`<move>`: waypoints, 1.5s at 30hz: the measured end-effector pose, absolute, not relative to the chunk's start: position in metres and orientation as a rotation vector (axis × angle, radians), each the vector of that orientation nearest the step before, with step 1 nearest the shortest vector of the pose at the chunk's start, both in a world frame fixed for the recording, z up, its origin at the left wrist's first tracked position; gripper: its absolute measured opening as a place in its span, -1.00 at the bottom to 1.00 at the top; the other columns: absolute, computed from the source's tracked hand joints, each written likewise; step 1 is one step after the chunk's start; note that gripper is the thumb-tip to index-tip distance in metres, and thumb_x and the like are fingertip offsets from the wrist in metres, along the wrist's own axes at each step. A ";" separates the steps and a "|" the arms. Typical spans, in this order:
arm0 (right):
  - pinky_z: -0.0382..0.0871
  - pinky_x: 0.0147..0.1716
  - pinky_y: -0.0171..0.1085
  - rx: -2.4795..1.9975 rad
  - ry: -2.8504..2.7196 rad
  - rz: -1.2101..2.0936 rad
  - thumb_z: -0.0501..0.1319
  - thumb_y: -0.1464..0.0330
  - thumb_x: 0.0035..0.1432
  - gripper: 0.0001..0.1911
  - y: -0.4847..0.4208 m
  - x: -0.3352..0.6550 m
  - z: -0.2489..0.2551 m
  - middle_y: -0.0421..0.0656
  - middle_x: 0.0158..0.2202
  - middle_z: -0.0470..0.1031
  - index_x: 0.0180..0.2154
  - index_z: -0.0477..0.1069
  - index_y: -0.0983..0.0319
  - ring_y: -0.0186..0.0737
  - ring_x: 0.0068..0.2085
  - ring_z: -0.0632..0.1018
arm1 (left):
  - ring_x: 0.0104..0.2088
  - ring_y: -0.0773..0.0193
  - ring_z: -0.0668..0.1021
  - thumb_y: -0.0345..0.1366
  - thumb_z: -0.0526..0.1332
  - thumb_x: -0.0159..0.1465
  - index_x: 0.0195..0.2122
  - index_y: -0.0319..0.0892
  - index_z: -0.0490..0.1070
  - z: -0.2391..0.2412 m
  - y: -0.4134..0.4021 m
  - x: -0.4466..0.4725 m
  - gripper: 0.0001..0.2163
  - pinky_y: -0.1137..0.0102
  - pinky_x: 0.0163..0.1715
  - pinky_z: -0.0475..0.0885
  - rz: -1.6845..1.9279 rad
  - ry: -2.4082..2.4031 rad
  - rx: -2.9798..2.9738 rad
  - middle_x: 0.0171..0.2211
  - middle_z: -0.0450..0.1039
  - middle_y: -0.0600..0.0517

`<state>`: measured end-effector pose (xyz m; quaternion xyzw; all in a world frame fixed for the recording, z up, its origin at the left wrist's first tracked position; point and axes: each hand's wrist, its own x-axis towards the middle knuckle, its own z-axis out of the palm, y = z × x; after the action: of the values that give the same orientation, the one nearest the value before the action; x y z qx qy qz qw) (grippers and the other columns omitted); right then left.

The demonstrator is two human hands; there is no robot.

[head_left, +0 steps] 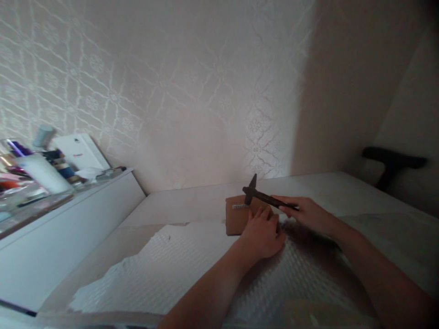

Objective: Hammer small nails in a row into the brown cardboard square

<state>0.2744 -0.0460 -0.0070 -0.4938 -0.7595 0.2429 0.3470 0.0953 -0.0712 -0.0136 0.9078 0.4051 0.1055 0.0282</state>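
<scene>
My right hand [303, 212] grips the handle of a small dark hammer [255, 193], its head raised just above a brown block [237, 215]. A short pale strip [239, 206] lies on the block's top edge. My left hand [262, 233] rests on the block's right side with fingers curled against it, holding it in place. The block stands on a white textured sheet [171, 265] spread over the white table [192, 201].
A white shelf [68, 214] on the left carries bottles, tubes and a white box [80, 153]. The patterned wall stands close behind the table. A dark chair armrest [393, 162] shows at the right.
</scene>
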 end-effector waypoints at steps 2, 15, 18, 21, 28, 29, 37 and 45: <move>0.34 -0.39 -0.27 -1.282 -1.966 0.615 0.06 0.20 0.13 -0.47 -0.046 0.274 -0.006 -0.17 -0.41 0.52 0.09 0.36 0.25 -0.26 -0.47 0.41 | 0.18 -0.04 0.23 -0.19 -0.06 0.29 0.09 -0.24 0.23 -0.014 -0.071 0.095 -0.60 -0.04 0.13 0.14 0.316 1.252 2.806 0.16 0.18 -0.20; 0.28 -0.47 -0.31 -1.353 -1.906 0.596 0.05 0.17 0.13 -0.44 -0.046 0.274 -0.006 -0.23 -0.58 0.37 0.12 0.32 0.28 -0.28 -0.53 0.36 | 0.16 -0.04 0.25 -0.19 -0.05 0.28 0.07 -0.23 0.25 -0.014 -0.071 0.095 -0.61 -0.05 0.12 0.14 0.334 1.240 2.808 0.15 0.19 -0.20; 0.29 -0.45 -0.29 -1.312 -1.963 0.642 0.06 0.17 0.13 -0.47 -0.046 0.274 -0.008 -0.21 -0.55 0.42 0.10 0.35 0.24 -0.26 -0.50 0.37 | 0.17 -0.03 0.23 -0.19 -0.04 0.28 0.07 -0.21 0.25 -0.015 -0.071 0.095 -0.62 -0.05 0.12 0.15 0.332 1.245 2.817 0.16 0.19 -0.19; 0.30 -0.44 -0.29 -1.308 -1.951 0.615 0.04 0.17 0.15 -0.45 -0.045 0.275 -0.010 -0.20 -0.53 0.42 0.13 0.32 0.24 -0.25 -0.49 0.38 | 0.18 -0.05 0.22 -0.18 -0.05 0.29 0.09 -0.23 0.24 -0.016 -0.071 0.095 -0.61 -0.05 0.12 0.15 0.330 1.242 2.827 0.16 0.18 -0.20; 0.28 -0.45 -0.31 -1.323 -1.950 0.608 0.05 0.17 0.13 -0.45 -0.045 0.275 -0.009 -0.21 -0.54 0.42 0.11 0.34 0.28 -0.27 -0.50 0.38 | 0.17 -0.06 0.23 -0.18 -0.06 0.29 0.10 -0.25 0.24 -0.015 -0.071 0.096 -0.59 -0.06 0.11 0.15 0.337 1.247 2.801 0.16 0.18 -0.22; 0.28 -0.45 -0.31 -1.331 -1.926 0.591 0.05 0.17 0.13 -0.44 -0.045 0.275 -0.008 -0.21 -0.54 0.41 0.11 0.33 0.28 -0.27 -0.50 0.38 | 0.17 -0.06 0.23 -0.19 -0.05 0.28 0.09 -0.24 0.24 -0.014 -0.071 0.096 -0.59 -0.06 0.12 0.15 0.336 1.241 2.797 0.15 0.19 -0.21; 0.27 -0.51 -0.31 -1.338 -1.929 0.625 0.05 0.15 0.13 -0.44 -0.048 0.274 -0.005 -0.22 -0.58 0.37 0.11 0.34 0.27 -0.27 -0.53 0.36 | 0.17 -0.09 0.23 -0.18 -0.05 0.28 0.09 -0.24 0.24 -0.014 -0.071 0.095 -0.60 -0.08 0.12 0.14 0.322 1.243 2.812 0.16 0.17 -0.22; 0.30 -0.45 -0.31 -1.296 -1.952 0.613 0.06 0.18 0.13 -0.46 -0.045 0.275 -0.009 -0.20 -0.51 0.44 0.10 0.35 0.25 -0.28 -0.49 0.39 | 0.17 -0.07 0.23 -0.21 -0.03 0.27 0.06 -0.26 0.27 -0.011 -0.072 0.096 -0.62 -0.05 0.12 0.14 0.329 1.230 2.793 0.16 0.19 -0.22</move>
<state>0.2749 -0.0452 -0.0092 -0.5008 -0.7544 0.2370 0.3519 0.0958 -0.0719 -0.0112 0.9093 0.4005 0.1072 0.0357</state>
